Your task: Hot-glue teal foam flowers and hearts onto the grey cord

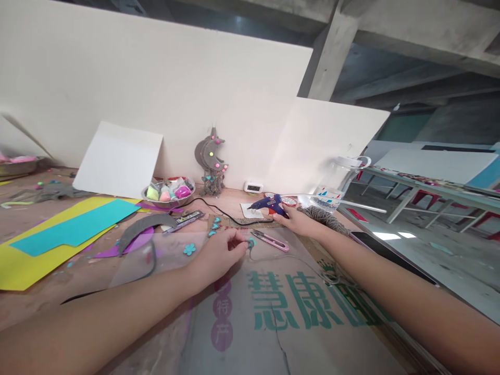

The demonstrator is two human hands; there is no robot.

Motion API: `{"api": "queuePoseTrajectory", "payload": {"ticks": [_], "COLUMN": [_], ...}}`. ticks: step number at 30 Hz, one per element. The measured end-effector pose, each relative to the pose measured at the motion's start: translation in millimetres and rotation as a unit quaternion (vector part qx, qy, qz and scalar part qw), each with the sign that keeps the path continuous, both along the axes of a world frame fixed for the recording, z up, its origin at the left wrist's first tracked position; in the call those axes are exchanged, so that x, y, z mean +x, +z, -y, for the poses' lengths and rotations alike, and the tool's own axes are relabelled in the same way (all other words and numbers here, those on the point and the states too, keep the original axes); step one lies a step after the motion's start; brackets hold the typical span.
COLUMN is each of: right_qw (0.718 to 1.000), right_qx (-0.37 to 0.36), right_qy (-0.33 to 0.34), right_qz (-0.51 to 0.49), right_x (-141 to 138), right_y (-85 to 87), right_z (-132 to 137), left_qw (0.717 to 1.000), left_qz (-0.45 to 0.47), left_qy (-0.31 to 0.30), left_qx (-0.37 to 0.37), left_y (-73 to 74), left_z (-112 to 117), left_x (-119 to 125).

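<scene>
My left hand (221, 255) is closed in a pinch above the clear plastic sheet. At its fingertips is a small teal piece (252, 242) with grey yarn (289, 258) trailing off to the right. My right hand (299, 221) is wrapped round the handle of a blue hot glue gun (269, 202), whose nozzle points left over a small white card (250, 211). Pink-handled thread snips (271, 240) lie between the hands. A teal felt flower (189, 249) rests left of my left hand, and several small teal cut-outs (213, 227) lie just beyond it.
A bowl of coloured clay packs (169, 190), a grey moon hanging ornament (211, 156) and a small white clock (253, 186) stand along the back board. Yellow (23, 271) and blue sheets (78, 226) lie left. A clear jug (336, 179), a yarn skein (322, 219) and a phone (390, 255) are right.
</scene>
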State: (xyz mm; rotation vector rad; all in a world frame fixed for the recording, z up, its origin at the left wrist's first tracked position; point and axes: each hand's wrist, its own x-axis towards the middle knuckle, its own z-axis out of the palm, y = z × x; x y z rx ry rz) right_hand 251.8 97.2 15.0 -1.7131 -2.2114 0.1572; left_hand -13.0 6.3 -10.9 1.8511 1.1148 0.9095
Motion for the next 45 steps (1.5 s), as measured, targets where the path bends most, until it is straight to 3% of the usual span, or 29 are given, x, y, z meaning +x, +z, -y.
{"api": "queuePoseTrajectory", "payload": {"ticks": [5,9,11,16,19,22,25,28,31,39,45], "right_qw": [0.999,0.987,0.975,0.908,0.878,0.866,0.887,0.943,0.97,0.972,0.97], "right_qx": [0.042,0.082,0.026,-0.154,-0.236,-0.267,-0.222,-0.075,0.029,0.109,0.081], "right_qy": [0.009,0.03,0.039,0.061,0.07,0.112,0.134,0.121,0.11,0.129,0.108], "right_qz": [-0.02,-0.134,-0.219,-0.385,-0.412,-0.408,-0.382,-0.3,-0.214,-0.166,-0.204], "right_x": [-3.8,-26.3,-43.0,-76.2,-83.1,-83.6,-81.8,-79.0,-75.3,-70.7,-75.6], "right_y": [6.1,9.7,9.7,-0.5,-8.5,-11.0,-9.5,-8.4,-8.8,-7.6,-7.8], "right_z": [26.4,59.6,77.3,108.6,116.6,120.1,121.9,121.6,119.7,119.6,121.6], "left_qw": [1.0,1.0,1.0,1.0,0.998,0.998,0.998,0.997,0.997,0.996,0.995], "left_qz": [0.0,0.001,0.004,0.0,-0.014,-0.026,-0.032,-0.039,-0.046,-0.061,-0.067], "left_qy": [0.006,0.009,0.011,0.013,0.011,0.015,0.024,0.021,0.007,-0.025,-0.042], "left_qx": [0.01,0.013,0.012,0.024,0.053,0.064,0.057,0.058,0.067,0.066,0.056], "left_y": [4.6,3.3,2.8,3.3,3.5,4.1,5.2,6.6,7.7,7.4,7.5], "left_z": [3.9,4.0,3.5,3.7,4.3,4.9,5.9,7.2,8.3,8.8,8.7], "left_x": [-0.7,-1.3,-1.2,-0.9,-1.4,-1.9,-1.9,-1.6,-1.4,-1.6,-0.9]}}
